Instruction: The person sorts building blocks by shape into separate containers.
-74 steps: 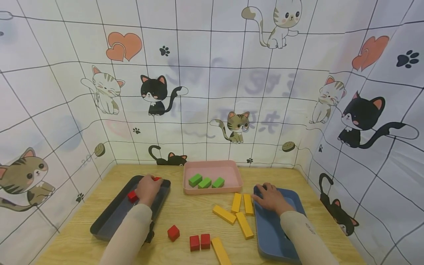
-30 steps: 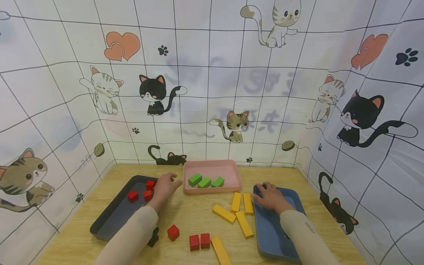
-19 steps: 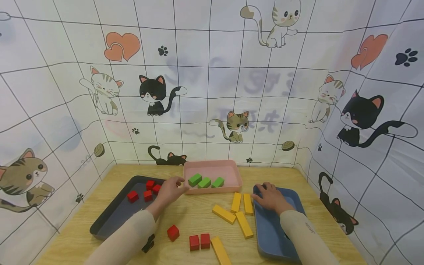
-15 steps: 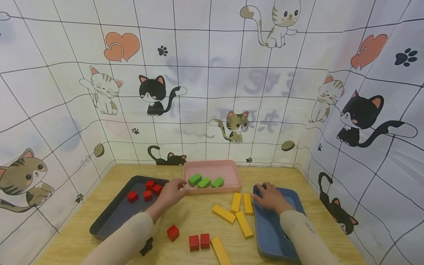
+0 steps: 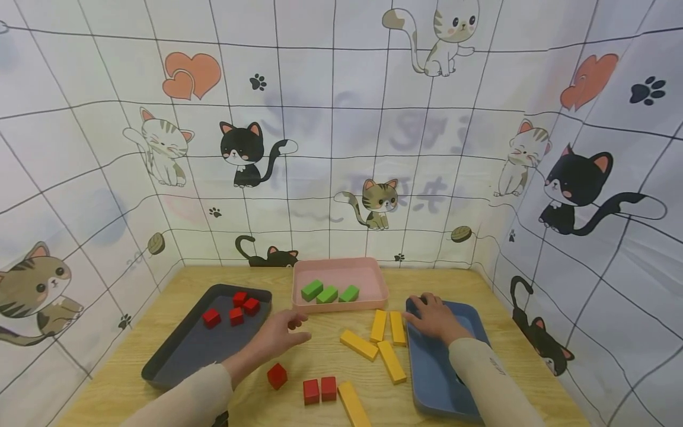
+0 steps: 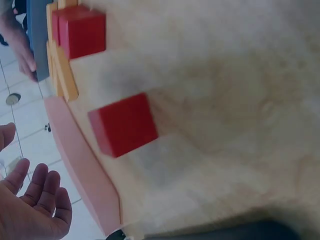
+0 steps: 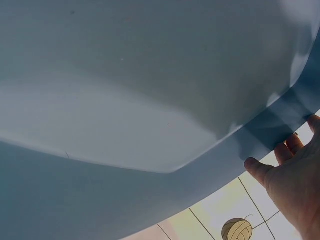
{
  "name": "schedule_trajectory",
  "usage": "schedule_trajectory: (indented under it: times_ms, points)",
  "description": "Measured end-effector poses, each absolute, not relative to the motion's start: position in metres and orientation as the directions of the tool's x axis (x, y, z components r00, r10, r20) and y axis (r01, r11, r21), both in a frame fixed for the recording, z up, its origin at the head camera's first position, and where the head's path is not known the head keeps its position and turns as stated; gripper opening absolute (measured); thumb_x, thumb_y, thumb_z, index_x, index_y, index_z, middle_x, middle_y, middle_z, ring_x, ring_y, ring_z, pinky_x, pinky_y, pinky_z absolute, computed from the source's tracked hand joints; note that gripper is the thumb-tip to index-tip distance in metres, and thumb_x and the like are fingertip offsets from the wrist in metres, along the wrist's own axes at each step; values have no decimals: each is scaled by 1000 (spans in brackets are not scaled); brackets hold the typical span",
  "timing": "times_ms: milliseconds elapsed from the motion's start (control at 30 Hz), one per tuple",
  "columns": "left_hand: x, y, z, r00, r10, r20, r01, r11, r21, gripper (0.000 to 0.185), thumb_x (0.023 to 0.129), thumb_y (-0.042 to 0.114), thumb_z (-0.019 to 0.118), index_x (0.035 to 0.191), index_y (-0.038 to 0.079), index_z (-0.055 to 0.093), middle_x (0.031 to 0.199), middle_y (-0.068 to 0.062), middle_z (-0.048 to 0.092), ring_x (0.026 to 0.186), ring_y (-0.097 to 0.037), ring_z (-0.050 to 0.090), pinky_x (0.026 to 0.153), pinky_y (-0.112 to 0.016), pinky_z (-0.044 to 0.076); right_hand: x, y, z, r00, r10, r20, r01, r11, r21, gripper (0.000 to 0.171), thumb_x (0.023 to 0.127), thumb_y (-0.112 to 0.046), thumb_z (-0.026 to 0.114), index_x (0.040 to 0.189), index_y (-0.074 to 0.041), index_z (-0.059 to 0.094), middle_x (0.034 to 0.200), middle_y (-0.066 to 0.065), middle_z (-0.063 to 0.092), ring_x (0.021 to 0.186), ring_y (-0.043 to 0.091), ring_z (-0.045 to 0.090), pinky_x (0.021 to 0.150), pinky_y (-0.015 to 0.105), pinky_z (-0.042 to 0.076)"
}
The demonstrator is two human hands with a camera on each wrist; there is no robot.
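My left hand point(image 5: 277, 335) hovers over the table with fingers spread and nothing in them, right of the dark tray point(image 5: 187, 350). Several red cubes point(image 5: 236, 316) lie at the far end of that tray. Nearest my left hand on the table is a tilted red cube point(image 5: 277, 376), also seen as a red cube point(image 6: 125, 125) in the left wrist view. Two more red cubes point(image 5: 320, 390) stand side by side. My right hand point(image 5: 437, 320) rests on the far left corner of the blue tray point(image 5: 427, 385); in the right wrist view its fingertips point(image 7: 255, 167) touch the rim.
Several yellow blocks point(image 5: 358, 345) lie on the table between the red cubes and the blue tray. A pink tray point(image 5: 373, 276) with three green blocks point(image 5: 327, 295) stands at the back. A cat-print cloth point(image 5: 331, 148) encloses the table's back and sides.
My left hand has let go of a red cube in the dark tray, then moved right past the pink tray's corner and back toward me. My right hand has stayed on the blue tray.
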State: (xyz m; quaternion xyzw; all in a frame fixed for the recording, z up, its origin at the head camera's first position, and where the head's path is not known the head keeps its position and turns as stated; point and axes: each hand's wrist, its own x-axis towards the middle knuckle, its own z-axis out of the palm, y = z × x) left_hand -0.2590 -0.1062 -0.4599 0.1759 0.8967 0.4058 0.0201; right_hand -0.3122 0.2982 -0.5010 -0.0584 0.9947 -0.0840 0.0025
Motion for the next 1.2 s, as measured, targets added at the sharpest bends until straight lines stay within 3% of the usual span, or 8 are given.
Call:
schedule_trajectory:
  times_ms: [267, 767, 1200]
  points:
    - [-242, -109, -472, -891, 441, 109, 374, 577, 726, 37, 84, 23, 79, 114, 3, 67, 107, -10, 66, 96, -26, 59, 82, -44, 49, -312, 297, -499, -993, -120, 10, -120, 979, -166, 69, 97, -57, 50, 147, -9, 44, 143, 29, 38, 129, 50, 39, 100, 66, 35]
    - [-221, -110, -486, -859, 511, 3, 328, 547, 770, 39, 82, 26, 79, 112, 3, 68, 106, -8, 65, 98, -29, 59, 83, -46, 49, -311, 295, -497, -994, -111, 1, -110, 980, -168, 69, 98, -55, 51, 147, -9, 44, 144, 30, 38, 129, 50, 38, 101, 65, 34]
    - [-214, -110, -495, -849, 528, -13, 386, 637, 667, 41, 77, 33, 84, 107, 8, 71, 98, 1, 65, 93, -22, 62, 81, -45, 49, -308, 296, -495, -992, -125, 5, -124, 977, -174, 69, 98, -56, 51, 147, -8, 45, 143, 30, 38, 129, 50, 39, 100, 65, 35]
